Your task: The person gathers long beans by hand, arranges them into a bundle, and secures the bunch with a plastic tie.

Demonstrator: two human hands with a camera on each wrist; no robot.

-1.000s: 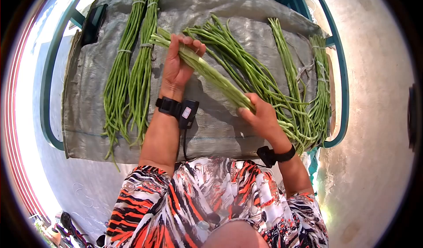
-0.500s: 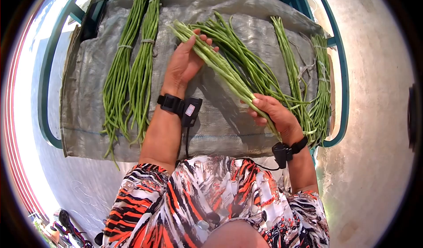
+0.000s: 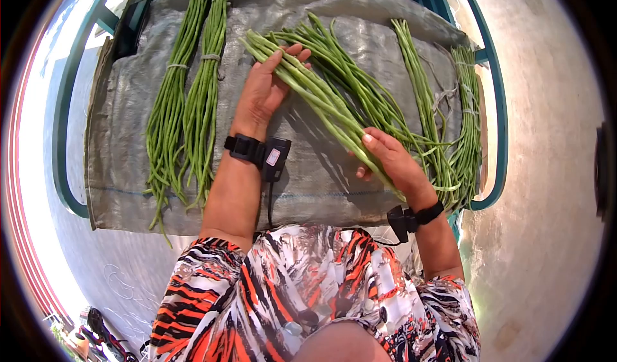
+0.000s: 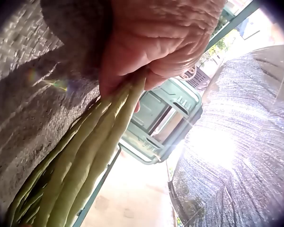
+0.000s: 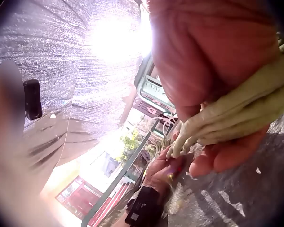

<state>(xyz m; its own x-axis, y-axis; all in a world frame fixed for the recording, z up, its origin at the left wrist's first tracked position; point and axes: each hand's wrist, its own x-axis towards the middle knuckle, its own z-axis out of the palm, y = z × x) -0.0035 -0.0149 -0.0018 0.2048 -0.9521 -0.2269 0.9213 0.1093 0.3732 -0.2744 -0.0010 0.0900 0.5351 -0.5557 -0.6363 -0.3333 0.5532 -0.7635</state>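
Observation:
A loose bunch of pale green long beans [image 3: 317, 96] slants across the head view, held up over the grey sheet. My left hand [image 3: 262, 90] grips its upper end, thumb on top. Lower down the bunch, my right hand [image 3: 400, 168] pinches it between thumb and fingers. In the left wrist view, several beans [image 4: 85, 158] run down out of the left hand's grip. The right wrist view has beans [image 5: 241, 113] lying across the right fingers below the thumb. Just behind the held bunch, darker loose long beans [image 3: 360, 79] are spread on the sheet.
Two tied bundles of long beans [image 3: 175, 98] lie on the left of the grey woven sheet [image 3: 128, 162]. At the right are a thin bunch [image 3: 416, 72] and a tied bundle [image 3: 468, 101]. Teal metal rails [image 3: 63, 124] flank both sides. A dark flat object [image 3: 134, 27] sits back left.
The right hand has shifted down along the bunch and turned, its thumb now on top. The left hand has turned its thumb over the beans' upper end. The bunch has fanned out slightly.

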